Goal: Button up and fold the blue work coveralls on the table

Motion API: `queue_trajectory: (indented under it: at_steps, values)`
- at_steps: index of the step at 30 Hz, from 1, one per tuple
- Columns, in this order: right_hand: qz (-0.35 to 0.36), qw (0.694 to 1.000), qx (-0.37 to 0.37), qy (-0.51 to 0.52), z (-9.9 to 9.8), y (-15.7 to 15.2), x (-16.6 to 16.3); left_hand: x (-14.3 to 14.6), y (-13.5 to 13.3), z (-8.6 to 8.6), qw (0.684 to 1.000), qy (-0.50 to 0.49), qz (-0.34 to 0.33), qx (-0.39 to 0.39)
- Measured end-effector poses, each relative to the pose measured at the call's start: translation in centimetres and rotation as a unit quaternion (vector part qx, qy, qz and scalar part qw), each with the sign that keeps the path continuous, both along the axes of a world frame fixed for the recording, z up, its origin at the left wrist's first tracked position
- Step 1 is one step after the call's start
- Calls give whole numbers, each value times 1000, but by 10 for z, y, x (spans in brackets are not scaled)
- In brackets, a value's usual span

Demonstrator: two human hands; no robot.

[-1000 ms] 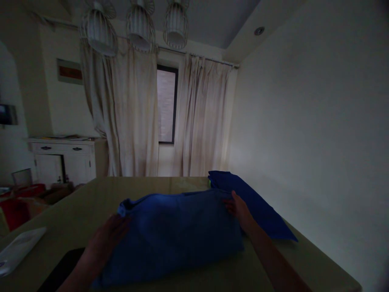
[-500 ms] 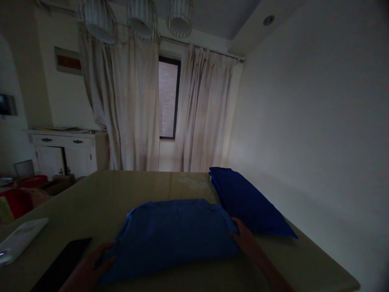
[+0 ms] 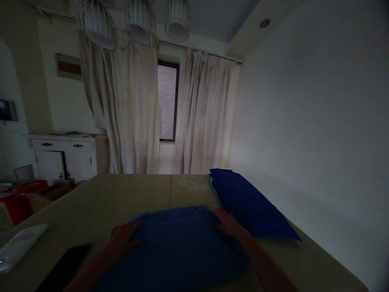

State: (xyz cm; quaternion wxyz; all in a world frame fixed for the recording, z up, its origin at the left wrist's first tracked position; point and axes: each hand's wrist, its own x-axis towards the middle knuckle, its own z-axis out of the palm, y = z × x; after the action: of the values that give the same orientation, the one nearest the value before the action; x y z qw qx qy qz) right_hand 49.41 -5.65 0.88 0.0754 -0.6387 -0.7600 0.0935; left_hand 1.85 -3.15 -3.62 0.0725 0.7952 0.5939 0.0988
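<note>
Here's the blue cloth (image 3: 182,247), front & ctr on the bench (image 3: 136,194); L hand (image 3: 123,240) on its L edge, R hand (image 3: 227,225) on its R, thumbs inward, can't tell if gripping or just resting! Black slab (image 3: 67,263) nr L forearm, white case (image 3: 22,247) further L. Beyond R hand, darker blue pack (image 3: 249,202) by the wall (image 3: 304,121). Way back: curtains (image 3: 139,109) either side of window (image 3: 167,101).

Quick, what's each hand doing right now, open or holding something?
Left hand: open, thumb apart from fingers, at the left edge of the blue cloth.
Right hand: open, thumb apart, at the cloth's right edge.
</note>
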Motion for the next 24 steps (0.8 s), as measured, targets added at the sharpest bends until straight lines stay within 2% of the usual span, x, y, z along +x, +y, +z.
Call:
queue_trajectory:
  at_steps: [2, 6, 9, 11, 13, 20, 22, 24]
  values:
    - [-14, 1000, -14, -20, -1, 5, 4, 0, 6, -2, 999, 40, 8, -12]
    - [-15, 998, -26, -59, 2, 5, 13, -11, 10, 3, 999, 29, -12, -29]
    - [2, 997, 10, -82, 11, 4, 14, -14, 13, 13, 997, 33, -23, -68]
    - [12, 997, 31, -73, 18, 5, 13, -13, 15, 19, 995, 47, -26, -90]
    - [24, 999, 21, -37, 24, 6, 12, -11, 18, 22, 993, 55, -22, -104]
    - [86, 990, -57, 97, 43, 6, 25, -20, 26, 24, 998, 58, -36, -4]
    - [73, 988, -51, 125, 45, 10, 32, -25, 29, 30, 999, 41, -26, 3]
    - [29, 990, -25, 138, 41, 20, 33, -25, 34, 35, 999, 32, 6, 21]
